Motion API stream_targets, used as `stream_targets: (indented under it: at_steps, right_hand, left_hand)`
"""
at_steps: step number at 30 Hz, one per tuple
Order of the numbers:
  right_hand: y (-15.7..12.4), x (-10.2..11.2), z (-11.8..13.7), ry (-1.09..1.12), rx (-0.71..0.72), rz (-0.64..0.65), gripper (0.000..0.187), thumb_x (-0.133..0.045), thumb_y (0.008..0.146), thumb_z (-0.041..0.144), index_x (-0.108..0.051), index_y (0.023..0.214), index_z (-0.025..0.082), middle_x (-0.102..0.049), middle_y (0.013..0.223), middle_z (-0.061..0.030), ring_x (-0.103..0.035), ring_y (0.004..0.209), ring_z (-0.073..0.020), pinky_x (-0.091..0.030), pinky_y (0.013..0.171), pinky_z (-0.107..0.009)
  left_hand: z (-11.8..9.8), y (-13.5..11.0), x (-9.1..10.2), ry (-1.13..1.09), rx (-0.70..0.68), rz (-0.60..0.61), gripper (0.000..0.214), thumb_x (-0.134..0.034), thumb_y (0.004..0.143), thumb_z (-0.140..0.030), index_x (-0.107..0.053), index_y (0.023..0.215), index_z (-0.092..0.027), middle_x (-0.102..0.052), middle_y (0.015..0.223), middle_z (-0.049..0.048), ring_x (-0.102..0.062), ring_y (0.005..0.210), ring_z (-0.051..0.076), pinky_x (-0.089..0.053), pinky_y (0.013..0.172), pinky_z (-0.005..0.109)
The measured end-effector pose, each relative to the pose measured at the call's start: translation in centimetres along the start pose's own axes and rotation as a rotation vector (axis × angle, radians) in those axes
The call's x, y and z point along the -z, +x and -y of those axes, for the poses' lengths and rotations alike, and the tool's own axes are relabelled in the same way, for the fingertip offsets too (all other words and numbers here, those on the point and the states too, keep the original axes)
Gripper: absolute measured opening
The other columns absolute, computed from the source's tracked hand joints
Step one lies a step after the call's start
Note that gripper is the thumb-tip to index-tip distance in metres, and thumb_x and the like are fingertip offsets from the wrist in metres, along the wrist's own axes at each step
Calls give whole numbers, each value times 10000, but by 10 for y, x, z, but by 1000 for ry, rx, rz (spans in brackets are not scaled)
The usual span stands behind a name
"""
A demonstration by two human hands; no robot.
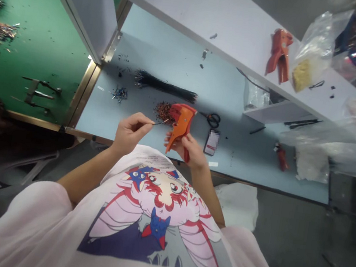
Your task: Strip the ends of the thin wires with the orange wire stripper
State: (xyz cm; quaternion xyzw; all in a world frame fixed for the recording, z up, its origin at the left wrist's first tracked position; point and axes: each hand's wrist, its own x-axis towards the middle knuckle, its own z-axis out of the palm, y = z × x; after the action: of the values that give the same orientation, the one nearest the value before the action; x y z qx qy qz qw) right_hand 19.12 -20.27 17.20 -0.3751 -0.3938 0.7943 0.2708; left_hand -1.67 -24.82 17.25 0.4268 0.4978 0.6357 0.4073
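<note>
My left hand [130,132] is closed in a pinch on a thin black wire [160,123], holding its end toward the jaws of an orange wire stripper [181,123]. My right hand [190,151] is wrapped round the stripper's handles, holding it upright over the front edge of the light blue table [160,70]. Just behind the tool lies a small heap of stripped wire bits [163,110]. A bundle of long black wires [165,86] lies farther back on the table.
Black scissors [212,119], a small card-like object [212,141] and a red tool [282,158] lie to the right. A second orange stripper [281,54] and plastic bags [314,51] sit on the white shelf. A green table [34,40] with metal scraps stands at left.
</note>
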Motion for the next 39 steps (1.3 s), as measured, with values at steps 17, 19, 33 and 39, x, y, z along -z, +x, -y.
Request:
stream_targets:
  at_steps: [17, 19, 33, 39]
  right_hand:
    - [-26, -23, 1, 278, -191, 237, 409, -472, 828, 516, -480, 1099, 211, -575, 788, -21, -528, 593, -132, -542, 573, -347]
    - [-26, -23, 0, 276, -194, 232, 409, -483, 818, 523, -480, 1083, 211, -564, 759, -13, -512, 570, -127, -539, 563, -342]
    - [-25, -34, 3, 318, -240, 258, 406, -510, 770, 562, -431, 1005, 240, -453, 637, 43, -406, 472, -93, -517, 428, -293]
    - [-22, -38, 7, 328, -213, 288, 373, -579, 764, 519, -395, 932, 241, -391, 588, 83, -341, 416, -62, -497, 404, -248]
  left_hand:
    - [-4, -10, -25, 186, -118, 51, 72, -629, 788, -195, -698, 809, -196, -426, 584, -38, -389, 548, 72, -324, 526, 223]
    - [-4, -9, -24, 180, -120, 86, 81, -627, 783, -185, -702, 814, -195, -434, 585, -38, -387, 539, 69, -323, 522, 221]
    - [2, -11, -23, 206, -103, 151, 143, -610, 777, -152, -723, 849, -203, -574, 649, -1, -427, 532, 70, -347, 517, 221]
    - [5, -7, -24, 213, -134, 161, 112, -627, 767, -163, -720, 814, -204, -486, 569, -28, -410, 513, 68, -340, 495, 211]
